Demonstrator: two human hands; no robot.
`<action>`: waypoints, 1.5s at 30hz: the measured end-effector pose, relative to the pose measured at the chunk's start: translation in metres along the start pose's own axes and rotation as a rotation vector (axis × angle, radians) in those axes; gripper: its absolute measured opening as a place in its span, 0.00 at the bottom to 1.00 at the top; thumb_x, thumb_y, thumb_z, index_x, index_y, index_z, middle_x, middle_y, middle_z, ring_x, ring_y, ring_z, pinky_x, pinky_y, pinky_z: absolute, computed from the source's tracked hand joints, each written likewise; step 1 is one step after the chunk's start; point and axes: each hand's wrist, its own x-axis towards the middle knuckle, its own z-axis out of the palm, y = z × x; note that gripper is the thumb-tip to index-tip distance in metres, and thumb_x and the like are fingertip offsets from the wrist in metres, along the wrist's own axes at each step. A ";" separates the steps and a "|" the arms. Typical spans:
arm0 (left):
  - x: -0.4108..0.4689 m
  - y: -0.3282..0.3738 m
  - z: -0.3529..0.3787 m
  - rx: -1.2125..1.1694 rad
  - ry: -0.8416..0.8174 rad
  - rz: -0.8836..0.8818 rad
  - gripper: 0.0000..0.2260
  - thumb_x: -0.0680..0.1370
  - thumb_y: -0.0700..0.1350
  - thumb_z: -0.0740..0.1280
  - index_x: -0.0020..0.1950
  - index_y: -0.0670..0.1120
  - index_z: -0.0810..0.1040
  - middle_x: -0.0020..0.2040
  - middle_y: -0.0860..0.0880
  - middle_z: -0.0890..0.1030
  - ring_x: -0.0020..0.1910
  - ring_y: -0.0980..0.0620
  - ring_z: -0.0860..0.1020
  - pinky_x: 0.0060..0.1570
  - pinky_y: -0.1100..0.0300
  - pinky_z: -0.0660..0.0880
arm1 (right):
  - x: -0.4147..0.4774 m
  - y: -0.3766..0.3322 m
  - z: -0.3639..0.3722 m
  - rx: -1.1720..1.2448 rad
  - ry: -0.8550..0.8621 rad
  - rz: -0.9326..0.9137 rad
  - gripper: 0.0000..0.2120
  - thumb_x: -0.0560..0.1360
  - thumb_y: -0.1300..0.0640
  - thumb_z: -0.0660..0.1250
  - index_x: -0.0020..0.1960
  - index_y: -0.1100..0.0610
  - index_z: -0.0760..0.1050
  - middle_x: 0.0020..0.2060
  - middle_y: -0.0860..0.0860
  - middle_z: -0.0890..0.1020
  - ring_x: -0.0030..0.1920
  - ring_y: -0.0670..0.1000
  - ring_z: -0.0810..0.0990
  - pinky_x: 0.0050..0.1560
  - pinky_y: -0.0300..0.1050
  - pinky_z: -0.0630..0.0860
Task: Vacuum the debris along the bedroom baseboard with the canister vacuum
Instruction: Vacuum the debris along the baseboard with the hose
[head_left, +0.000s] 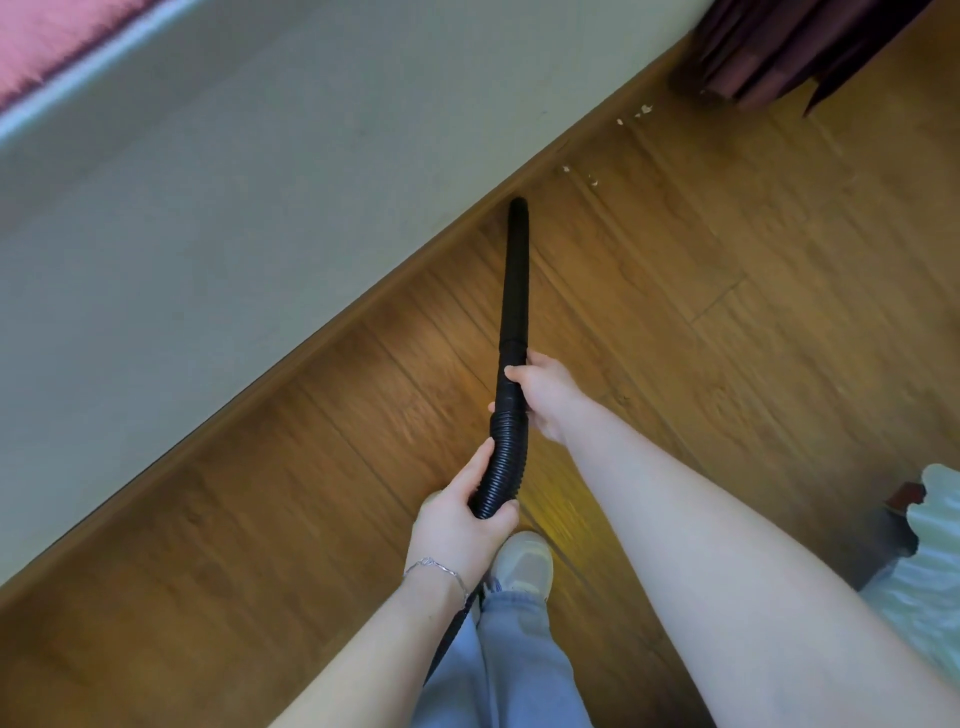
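Head view: both hands on the vacuum hose (501, 462) by the baseboard (363, 296)

The right hand (543, 395) has its fingers curled round the smooth cuff where the ribbed hose joins the black wand (515, 270). The left hand (462, 514) grips the hose farther from the baseboard. The wand's tip lies just beside the baseboard. Pale debris (592, 179) lies scattered along the baseboard past the tip, towards a dark curtain (769, 47).

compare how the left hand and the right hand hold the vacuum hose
The left hand grips the ribbed hose low down, nearer the body; the right hand grips the smooth cuff higher up, just below the nozzle tube. A bracelet sits behind the left hand; none shows behind the right hand. Both hands wrap round the same black line.
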 end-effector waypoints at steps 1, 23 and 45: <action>0.002 0.003 -0.003 0.006 -0.005 0.001 0.29 0.72 0.46 0.68 0.68 0.68 0.64 0.45 0.60 0.81 0.39 0.59 0.80 0.39 0.69 0.77 | 0.002 -0.004 0.001 0.003 -0.001 -0.001 0.20 0.80 0.60 0.59 0.71 0.54 0.64 0.51 0.58 0.78 0.47 0.59 0.82 0.42 0.48 0.81; 0.046 0.073 0.031 0.117 -0.120 0.025 0.30 0.73 0.48 0.68 0.69 0.67 0.62 0.48 0.64 0.79 0.39 0.61 0.80 0.35 0.74 0.73 | 0.030 -0.048 -0.073 0.145 0.072 0.026 0.19 0.80 0.62 0.58 0.70 0.55 0.65 0.47 0.58 0.77 0.46 0.62 0.81 0.49 0.54 0.80; 0.085 0.146 0.073 0.100 -0.064 0.046 0.29 0.72 0.49 0.68 0.69 0.68 0.63 0.45 0.62 0.80 0.37 0.61 0.80 0.35 0.74 0.74 | 0.058 -0.116 -0.133 0.091 0.056 -0.001 0.19 0.80 0.61 0.59 0.70 0.56 0.65 0.53 0.58 0.77 0.52 0.60 0.81 0.42 0.48 0.80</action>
